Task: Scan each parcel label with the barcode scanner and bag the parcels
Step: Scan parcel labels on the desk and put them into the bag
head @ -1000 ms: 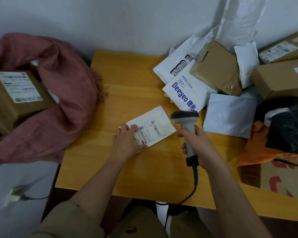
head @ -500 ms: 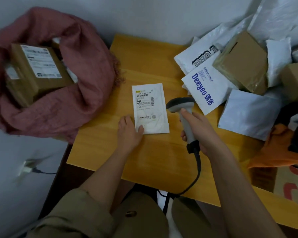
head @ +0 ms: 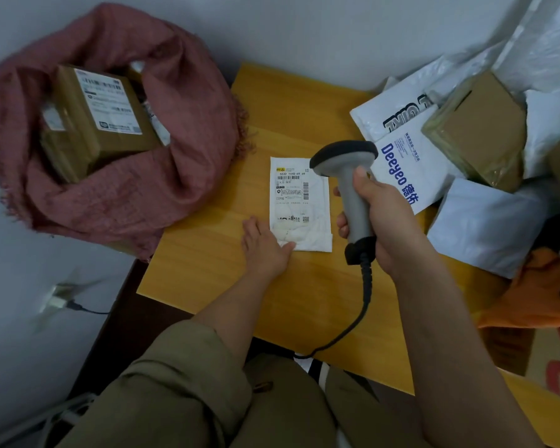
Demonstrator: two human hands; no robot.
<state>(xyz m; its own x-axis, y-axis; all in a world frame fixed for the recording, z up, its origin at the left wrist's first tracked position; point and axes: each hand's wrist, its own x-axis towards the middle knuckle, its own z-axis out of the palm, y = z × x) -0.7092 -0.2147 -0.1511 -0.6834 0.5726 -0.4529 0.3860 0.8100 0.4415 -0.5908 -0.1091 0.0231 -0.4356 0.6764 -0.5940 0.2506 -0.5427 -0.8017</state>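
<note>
A small white parcel (head: 299, 205) lies flat on the wooden table (head: 207, 260), its printed label facing up. My left hand (head: 265, 245) rests flat on the table with the thumb pressing the parcel's near left corner. My right hand (head: 379, 218) grips the handle of a grey barcode scanner (head: 346, 176), whose dark head hangs just above the parcel's upper right edge. A pink cloth bag (head: 126, 195) sits left of the table, open, with a brown labelled box (head: 97, 121) inside.
White mailers (head: 398, 169), a brown box (head: 476, 130) and more parcels are heaped at the table's right end. Orange fabric (head: 537, 295) lies by the right edge. The scanner's black cable (head: 359, 321) runs down over the near edge. A plug (head: 59, 302) sits at lower left.
The parcel has been turned from slanted to upright with the label toward me. My left hand slid to its near corner, and the scanner came closer over its right side.
</note>
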